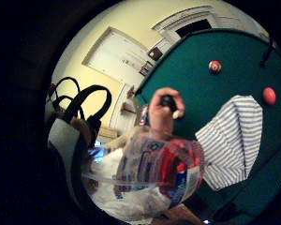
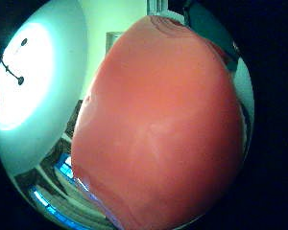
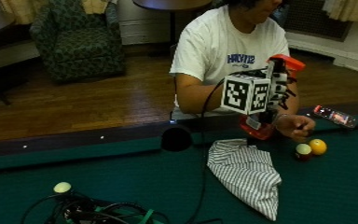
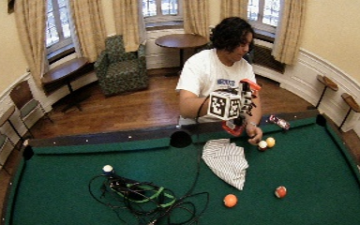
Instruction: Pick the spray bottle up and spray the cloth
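Outside view first: I see the gloved right hand raised at chest height w/ the spray bottle in it, orange-red head up, long axis roughly upright. Fingers look curled round the upper part of the bottle, near the trigger; marker hardware hides the detail, so I can't tell how far round they go. The striped cloth lies flat on the green felt of the pool table, below and in front of the bottle, on the far side from the person. That's the relation that counts, I judge: nozzle needs to tip down and out toward the cloth. Can't tell which way the nozzle faces now. Bare left hand rests on the table edge near two balls, apart from the cloth.

Wide outside view: same layout, bottle above the cloth's near edge.

Little-finger palm view: clear labelled bottle body close to the palm, cloth on the felt beyond it, bare hand between.

Thumb palm view: orange-red plastic fills nearly everything, so the bottle head sits right against the palm.
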Demonstrator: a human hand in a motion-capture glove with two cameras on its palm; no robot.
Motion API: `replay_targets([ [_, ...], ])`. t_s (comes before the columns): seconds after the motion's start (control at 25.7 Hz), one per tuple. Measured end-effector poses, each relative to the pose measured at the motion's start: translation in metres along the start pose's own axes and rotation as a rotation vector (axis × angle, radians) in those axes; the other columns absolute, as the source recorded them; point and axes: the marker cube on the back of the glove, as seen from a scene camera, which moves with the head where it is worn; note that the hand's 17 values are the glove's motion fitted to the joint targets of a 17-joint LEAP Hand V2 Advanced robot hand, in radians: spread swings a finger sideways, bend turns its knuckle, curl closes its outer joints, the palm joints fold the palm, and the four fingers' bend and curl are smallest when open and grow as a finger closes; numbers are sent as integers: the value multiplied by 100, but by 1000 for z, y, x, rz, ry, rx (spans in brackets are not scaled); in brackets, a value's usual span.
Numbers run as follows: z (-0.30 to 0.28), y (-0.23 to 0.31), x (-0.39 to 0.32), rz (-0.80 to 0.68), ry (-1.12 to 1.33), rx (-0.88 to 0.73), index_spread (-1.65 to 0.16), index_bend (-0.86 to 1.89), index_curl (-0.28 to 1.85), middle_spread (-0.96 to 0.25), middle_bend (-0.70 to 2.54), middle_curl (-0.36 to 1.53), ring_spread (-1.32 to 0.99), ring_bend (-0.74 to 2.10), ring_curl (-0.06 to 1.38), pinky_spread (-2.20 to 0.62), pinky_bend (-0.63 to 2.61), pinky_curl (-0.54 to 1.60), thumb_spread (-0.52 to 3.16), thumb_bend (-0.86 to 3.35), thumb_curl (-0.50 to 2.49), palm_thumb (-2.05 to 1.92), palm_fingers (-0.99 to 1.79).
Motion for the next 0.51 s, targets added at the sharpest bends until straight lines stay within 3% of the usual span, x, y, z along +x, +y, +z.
replay_targets([
  [0.51, 55, -44, 71, 0, -33, 53, -24, 37, 64, -20, 61, 59, -22, 70, 50, -28, 48, 43, 33, -3, 88, 95, 135],
])
